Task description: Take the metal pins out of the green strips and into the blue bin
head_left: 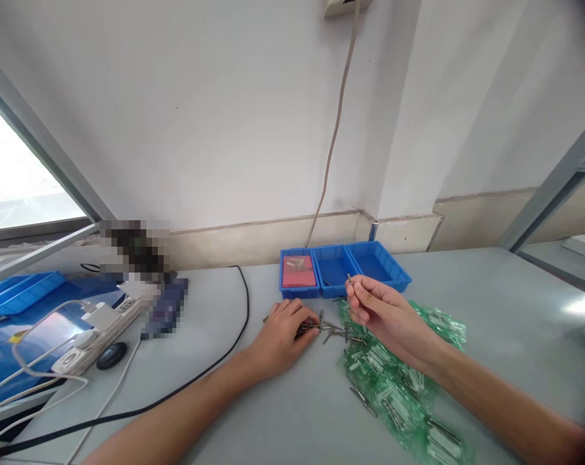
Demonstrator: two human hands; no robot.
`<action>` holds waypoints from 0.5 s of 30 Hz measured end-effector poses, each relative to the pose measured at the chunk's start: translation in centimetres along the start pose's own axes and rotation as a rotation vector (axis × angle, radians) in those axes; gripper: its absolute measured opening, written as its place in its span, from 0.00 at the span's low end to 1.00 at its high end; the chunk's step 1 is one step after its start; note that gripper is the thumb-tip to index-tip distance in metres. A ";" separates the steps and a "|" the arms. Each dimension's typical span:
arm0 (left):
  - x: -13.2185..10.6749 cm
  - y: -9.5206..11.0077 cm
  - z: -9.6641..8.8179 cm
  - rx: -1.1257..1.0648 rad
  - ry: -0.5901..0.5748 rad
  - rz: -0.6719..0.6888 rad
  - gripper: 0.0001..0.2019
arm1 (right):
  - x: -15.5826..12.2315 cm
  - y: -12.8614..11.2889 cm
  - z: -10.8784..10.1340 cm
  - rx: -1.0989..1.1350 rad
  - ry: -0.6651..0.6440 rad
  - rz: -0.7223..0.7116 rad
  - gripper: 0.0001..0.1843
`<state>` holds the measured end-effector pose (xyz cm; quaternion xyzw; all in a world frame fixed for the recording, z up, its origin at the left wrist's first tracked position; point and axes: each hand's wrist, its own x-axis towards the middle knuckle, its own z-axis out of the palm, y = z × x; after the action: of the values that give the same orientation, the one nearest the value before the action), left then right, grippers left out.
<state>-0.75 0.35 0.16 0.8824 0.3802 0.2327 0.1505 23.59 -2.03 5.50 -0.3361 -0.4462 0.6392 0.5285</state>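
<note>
Two-handed work over a smooth light-grey tabletop (273, 420): raising one thin, dull metal pin (350, 278), pinched upright between thumb and fingertips of the right hand (365, 298), just in front of a row of three shallow blue plastic trays (403, 279). Resting the left hand (288, 332) palm down over part of a heap of loose, slender metal pins (332, 330), with fingers side by side and curled; impossible to make out whether gripping any. Spilling rightward from under that palm, towards crinkled, see-through green plastic bags (394, 403) below the right forearm. Lining the left tray, a flat red sheet (299, 271). Curving across the tabletop, left of the left hand, a black cable (246, 310).
</note>
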 end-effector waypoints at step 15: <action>0.0 0.1 -0.2 -0.006 -0.007 -0.006 0.02 | -0.2 0.0 -0.1 -0.229 0.072 -0.067 0.17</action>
<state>-0.76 0.30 0.42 0.8816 0.3818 0.2302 0.1551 23.69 -2.25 5.44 -0.4017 -0.5079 0.5536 0.5236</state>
